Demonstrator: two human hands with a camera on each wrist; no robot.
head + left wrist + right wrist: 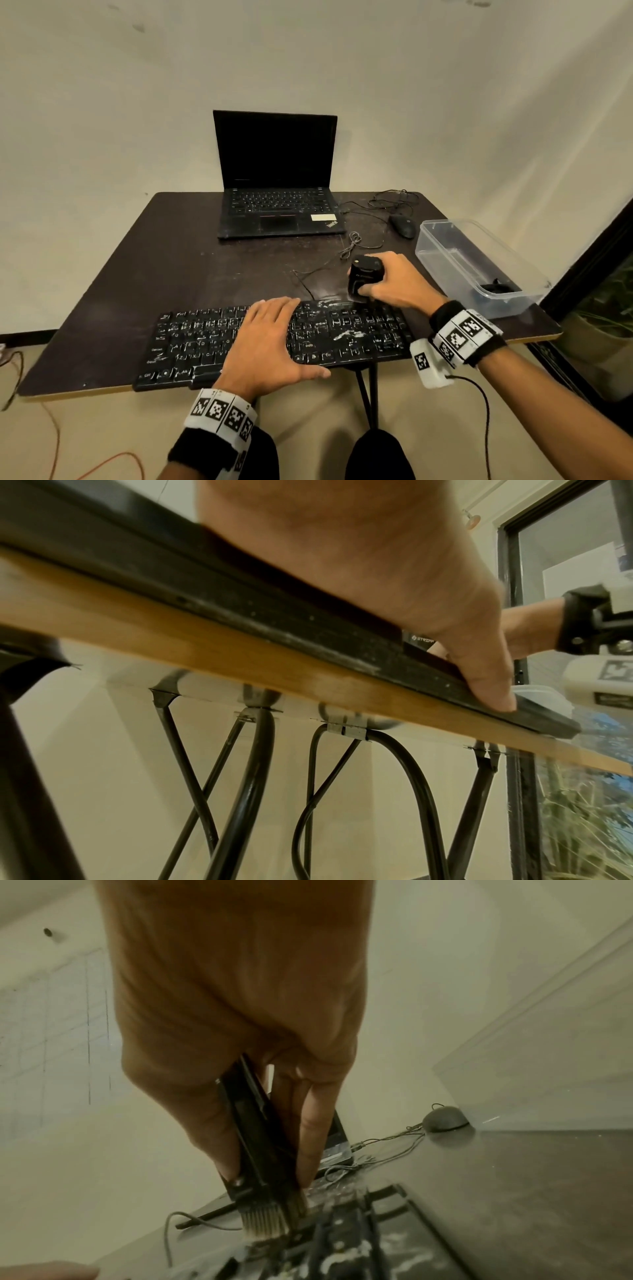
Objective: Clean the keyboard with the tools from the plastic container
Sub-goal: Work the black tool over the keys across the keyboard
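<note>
A black keyboard (359, 335) smeared with white dust lies along the table's front edge. My left hand (270, 339) rests flat on its middle keys, fingers straight, thumb at the keyboard's front rim (493, 696). My right hand (390, 281) grips a black brush tool (363, 277) upright at the keyboard's far edge. In the right wrist view the tool's pale bristles (265, 1223) touch the dusty top row of keys (342, 1259). The clear plastic container (442, 260) stands at the right with a dark item inside.
An open black laptop (277, 205) stands at the back of the dark table (171, 267). A wired mouse (402, 226) and loose cables (356, 246) lie between the laptop and the container. Black table legs (246, 791) show below the edge.
</note>
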